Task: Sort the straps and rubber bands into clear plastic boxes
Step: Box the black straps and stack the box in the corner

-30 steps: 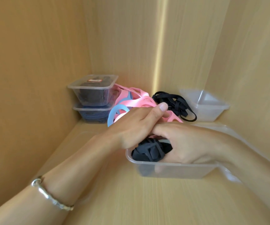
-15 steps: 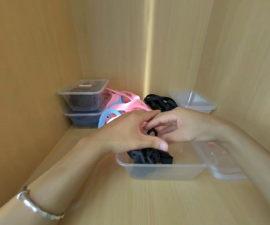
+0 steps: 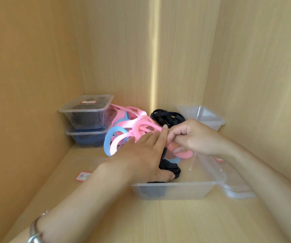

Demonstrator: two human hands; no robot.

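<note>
A clear plastic box stands open in front of me with black straps lying in its left part. My left hand lies flat over those straps, fingers straight, fingertips reaching into the pile of pink bands and blue bands behind the box. My right hand hovers above the box's far rim, its curled fingers pinching a pink band. Further black straps lie against the back wall.
Two lidded clear boxes with dark and blue contents are stacked at the back left. An empty clear box sits at the back right. A clear lid lies right of the open box. Wooden walls close in on three sides.
My right hand lifted from the black straps and took hold of a pink band. My left hand stretched out flat over the straps in the box. The camera view shifted slightly.
</note>
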